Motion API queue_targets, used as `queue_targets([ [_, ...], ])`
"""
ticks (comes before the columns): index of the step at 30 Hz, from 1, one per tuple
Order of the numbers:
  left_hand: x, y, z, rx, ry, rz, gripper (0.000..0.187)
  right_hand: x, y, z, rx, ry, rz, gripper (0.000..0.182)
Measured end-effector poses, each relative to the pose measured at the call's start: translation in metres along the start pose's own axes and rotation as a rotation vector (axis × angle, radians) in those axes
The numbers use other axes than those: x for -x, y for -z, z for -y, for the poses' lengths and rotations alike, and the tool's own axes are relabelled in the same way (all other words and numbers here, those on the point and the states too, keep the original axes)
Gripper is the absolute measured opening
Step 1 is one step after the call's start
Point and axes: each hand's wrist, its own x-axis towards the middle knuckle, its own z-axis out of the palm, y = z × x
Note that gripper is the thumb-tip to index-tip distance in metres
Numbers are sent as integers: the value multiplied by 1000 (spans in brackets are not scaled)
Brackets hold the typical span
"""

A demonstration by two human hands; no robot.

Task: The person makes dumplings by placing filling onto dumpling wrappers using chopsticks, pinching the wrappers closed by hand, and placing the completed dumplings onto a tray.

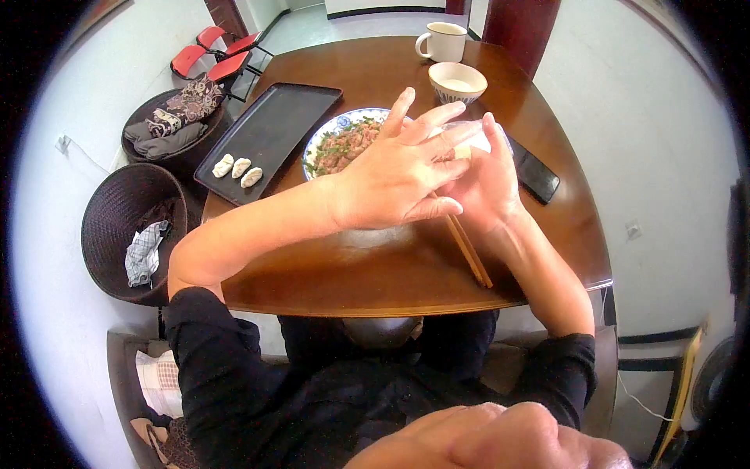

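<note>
My left hand (pixel 406 168) is palm down over my right hand, its fingers spread and its back to the camera. My right hand (pixel 488 184) faces palm up beneath it, thumb stretched out; its other fingers are largely hidden. A small pale yellowish patch shows between the hands, too covered to identify. Left of them is a blue-and-white plate (pixel 314 147) of minced filling with green bits (pixel 344 147). Behind my hands, a pale dish is partly visible. Wooden chopsticks (pixel 469 252) lie below my right palm.
A black tray (pixel 273 117) with several white dumplings (pixel 241 167) stands at the left. Further back are a patterned bowl (pixel 458 81) and a white mug (pixel 445 42). A black phone (pixel 536 173) lies at the right. Woven baskets (pixel 109 227) stand beside the table (pixel 344 273).
</note>
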Motion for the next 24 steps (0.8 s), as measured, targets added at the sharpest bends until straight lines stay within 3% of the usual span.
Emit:
queue_targets([
  [3, 7, 3, 0, -54, -40, 9, 46, -5, 9, -1, -38, -32, 92, 73],
  [7, 19, -5, 12, -135, -118, -122, 37, -7, 14, -2, 6, 4, 22, 69],
  [13, 21, 2, 15, -129, -142, -237, 6, -4, 3, -5, -70, -62, 122, 52],
  [15, 19, 8, 10, -3, 38, -222, 7, -10, 16, -8, 13, -54, 143, 51],
  [16, 19, 8, 10, 2, 114, -269, 7, -15, 24, -10, -135, -116, 321, 45],
  [17, 20, 6, 13, -1, 118, -271, 7, -15, 28, -11, -134, -121, 322, 45],
  [19, 23, 3, 22, 229, 293, -252, 11, -9, 14, -17, 189, -14, 258, 50],
  [21, 27, 3, 26, 258, 325, -238, 10, -9, 13, -19, 187, -19, 299, 49],
  [24, 29, 5, 25, 326, 417, -189, 11, -7, 7, -26, 434, 34, 286, 50],
])
